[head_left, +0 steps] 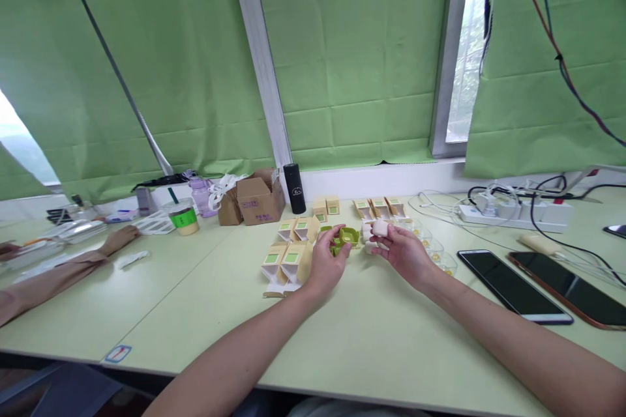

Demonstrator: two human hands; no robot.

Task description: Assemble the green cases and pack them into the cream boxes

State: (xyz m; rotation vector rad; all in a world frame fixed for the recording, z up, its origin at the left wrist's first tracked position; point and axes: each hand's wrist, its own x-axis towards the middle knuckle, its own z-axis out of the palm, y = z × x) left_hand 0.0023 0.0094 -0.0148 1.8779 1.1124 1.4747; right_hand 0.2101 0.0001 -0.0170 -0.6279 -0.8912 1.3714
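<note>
My left hand (328,259) has its fingers and thumb closed around the edge of a green moulded plastic piece (349,236) with raised rims. To its right, my right hand (407,253) pinches a small white round piece (380,228) between thumb and fingers. More white pieces (366,233) lie just behind the right fingertips, partly hidden. Beyond the right wrist stand several clear plastic cups (434,250) with yellow spots inside. Small cream cartons (275,255) with green labels lie with flaps spread left of my left hand. More such cartons (379,208) stand farther back.
A brown cardboard box (260,198) and a black bottle (294,188) stand at the back. Two phones (513,287) and a power strip (516,214) with cables are on the right. A lidded drink cup (184,217) and another person's arm (73,268) are on the left.
</note>
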